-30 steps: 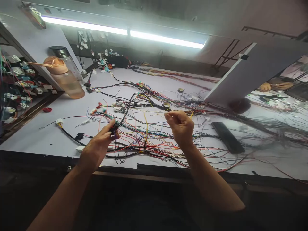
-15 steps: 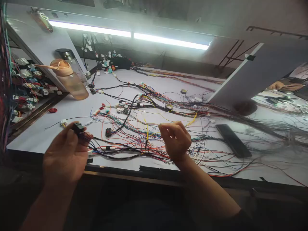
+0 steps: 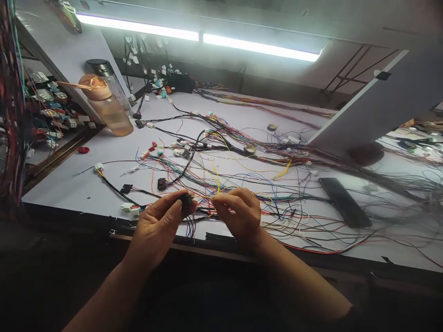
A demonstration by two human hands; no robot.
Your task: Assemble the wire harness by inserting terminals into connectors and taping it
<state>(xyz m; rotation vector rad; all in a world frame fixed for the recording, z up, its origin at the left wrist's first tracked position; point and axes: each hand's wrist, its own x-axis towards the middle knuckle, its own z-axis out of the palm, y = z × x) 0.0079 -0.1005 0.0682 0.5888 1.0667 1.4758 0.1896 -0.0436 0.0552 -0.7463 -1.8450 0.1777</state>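
Near the table's front edge, my left hand [image 3: 161, 223] is closed around a black connector [image 3: 187, 201], with several thin wires trailing below it. To its right, my right hand [image 3: 242, 214] pinches a yellow wire [image 3: 204, 197] between thumb and fingertips. The wire runs from the fingertips to the connector's right side; whether its end sits inside cannot be made out. Beneath and around both hands spreads a wire harness of many coloured wires. Close by lie another black connector [image 3: 161, 183], white connectors [image 3: 130, 210] and a flat black connector [image 3: 127, 188].
A peach-lidded bottle [image 3: 110, 106] stands at the back left beside a clear, black-lidded bottle [image 3: 100, 68]. A phone [image 3: 344, 203] lies on the right. Tape rolls [image 3: 249, 150] rest among the wires. An upright panel [image 3: 360, 99] divides the table at right.
My left hand has moved right with the black connector, close to my right hand. My right hand now has a yellow wire stretched to that connector. The view has shifted slightly.
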